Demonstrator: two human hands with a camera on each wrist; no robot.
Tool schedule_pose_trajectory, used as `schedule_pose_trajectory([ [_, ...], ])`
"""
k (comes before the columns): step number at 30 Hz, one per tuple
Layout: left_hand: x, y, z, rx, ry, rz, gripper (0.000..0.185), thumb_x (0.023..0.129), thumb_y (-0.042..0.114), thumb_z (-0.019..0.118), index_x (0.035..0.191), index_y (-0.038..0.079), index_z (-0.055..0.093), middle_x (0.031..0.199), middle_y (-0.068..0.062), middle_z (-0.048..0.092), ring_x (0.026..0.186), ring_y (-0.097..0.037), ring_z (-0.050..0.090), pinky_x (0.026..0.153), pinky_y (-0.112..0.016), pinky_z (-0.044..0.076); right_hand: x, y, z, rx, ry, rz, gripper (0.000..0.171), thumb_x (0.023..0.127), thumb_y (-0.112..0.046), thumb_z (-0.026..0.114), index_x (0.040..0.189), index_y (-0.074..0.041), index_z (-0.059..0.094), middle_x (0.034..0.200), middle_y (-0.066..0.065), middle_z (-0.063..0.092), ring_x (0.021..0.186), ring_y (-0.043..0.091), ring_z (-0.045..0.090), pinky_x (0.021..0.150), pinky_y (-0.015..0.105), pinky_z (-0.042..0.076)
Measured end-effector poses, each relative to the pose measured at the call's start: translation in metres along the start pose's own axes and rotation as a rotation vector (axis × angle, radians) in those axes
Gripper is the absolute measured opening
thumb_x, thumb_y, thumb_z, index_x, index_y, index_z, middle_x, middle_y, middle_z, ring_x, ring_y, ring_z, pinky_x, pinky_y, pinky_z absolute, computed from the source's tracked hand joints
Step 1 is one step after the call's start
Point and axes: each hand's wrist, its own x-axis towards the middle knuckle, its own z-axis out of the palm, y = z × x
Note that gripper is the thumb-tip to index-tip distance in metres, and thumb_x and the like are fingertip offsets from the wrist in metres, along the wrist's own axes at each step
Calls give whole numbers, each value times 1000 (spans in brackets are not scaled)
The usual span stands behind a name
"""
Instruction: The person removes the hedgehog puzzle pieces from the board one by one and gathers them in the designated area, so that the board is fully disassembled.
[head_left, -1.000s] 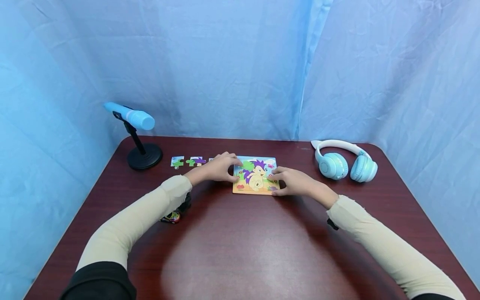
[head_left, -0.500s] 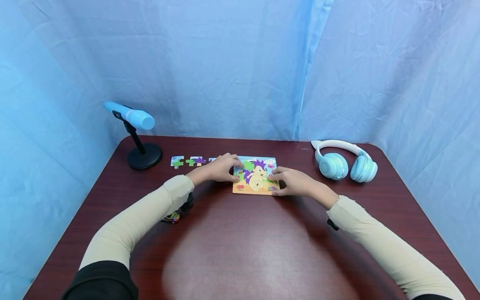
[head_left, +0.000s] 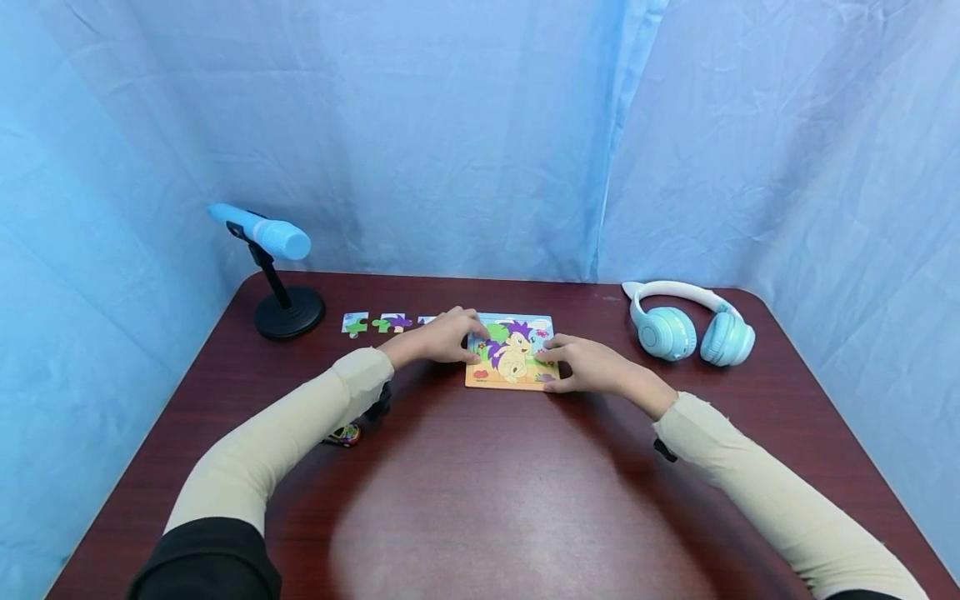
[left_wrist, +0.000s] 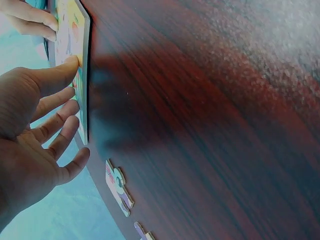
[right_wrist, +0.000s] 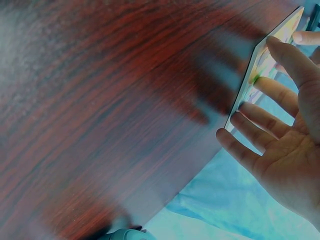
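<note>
Worktop (head_left: 480, 500) of dark red wood fills the lower half of the head view, with a blue curtain (head_left: 465, 125) behind it. At the right of the frame lie pale blue headphones (head_left: 690, 327), and at the upper left of the worktop stands a blue microphone (head_left: 262, 233) on a black round stand.

In the middle of the frame lies the puzzle board (head_left: 512, 354), flat on the worktop, with a picture of a purple-spined hedgehog. Since one second ago it has not shifted at all. The left hand (head_left: 438, 337) rests on its left edge, and the right hand (head_left: 588, 364) on its right edge. The left arm has drawn a little inward (the sleeve sits slightly more to the right than before); the right arm looks the same. So the change is very small, and I judge the work on the board is in a pause of fine adjusting, not a new step.

Both wrist views show the fingers (left_wrist: 60, 107) straight and spread, with the thumb on the board's rim; the right fingers (right_wrist: 260, 135) lie the same way, touching and not clasping.

Left of the board, two loose puzzle pieces (head_left: 375, 323) lie in a row, with the edge of a third showing just beside the left hand. None is touched.
</note>
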Motion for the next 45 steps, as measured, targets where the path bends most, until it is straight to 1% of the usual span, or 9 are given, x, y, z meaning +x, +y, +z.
schedule_pose_trajectory([
  [9,3,-3,3,-52,13,4,44,94,23,75,133,6,67,127,-13,62,118,-28,51,102,-42,44,-1,0,2,4,-3,7,54,92,-35,76,138,-9,65,136,15,61,121,28,61,102,49,51],
  [15,3,-3,3,-59,25,3,45,93,22,76,134,6,67,125,-15,62,117,-28,50,100,-41,43,-1,0,3,7,1,3,53,92,-34,75,137,-9,66,136,15,62,121,28,61,101,49,51],
  [21,0,-1,3,-54,21,1,44,95,22,74,135,6,66,129,-15,59,117,-27,47,98,-40,41,0,1,3,4,0,8,54,92,-35,76,138,-9,65,136,14,61,121,28,61,102,49,51],
  [25,-1,-1,3,-53,23,0,45,96,22,73,137,6,64,134,-15,59,119,-28,48,101,-41,43,0,0,2,3,2,13,54,91,-34,76,138,-9,65,137,15,61,122,28,61,103,49,51],
  [28,0,-2,4,-51,31,-3,47,96,23,73,138,7,63,135,-14,60,119,-27,50,102,-42,44,1,0,1,2,-1,16,54,91,-35,76,138,-9,65,137,14,61,121,28,61,102,49,51],
  [32,2,-3,5,-56,40,-1,46,95,23,73,137,8,64,134,-13,61,119,-27,52,104,-42,44,2,-1,-1,-5,-7,17,54,91,-35,76,138,-10,65,135,14,62,117,26,62,101,49,52],
  [35,3,-3,5,-55,38,5,44,95,23,74,136,8,66,134,-13,62,121,-28,53,106,-43,44,3,-2,-1,-14,-13,11,54,91,-36,76,138,-12,65,134,13,62,113,25,62,98,48,53],
  [41,2,-2,4,-36,32,17,44,95,23,73,136,7,66,132,-13,62,120,-28,54,104,-43,46,4,-5,-3,-35,-31,-6,56,92,-34,75,143,-19,61,128,12,63,97,21,60,85,43,53],
  [45,2,0,3,-35,28,21,44,96,22,73,136,5,65,131,-14,62,120,-29,55,104,-43,46,4,-8,-5,-54,-50,-8,54,92,-32,75,143,-19,62,125,12,62,90,19,57,79,39,51],
])
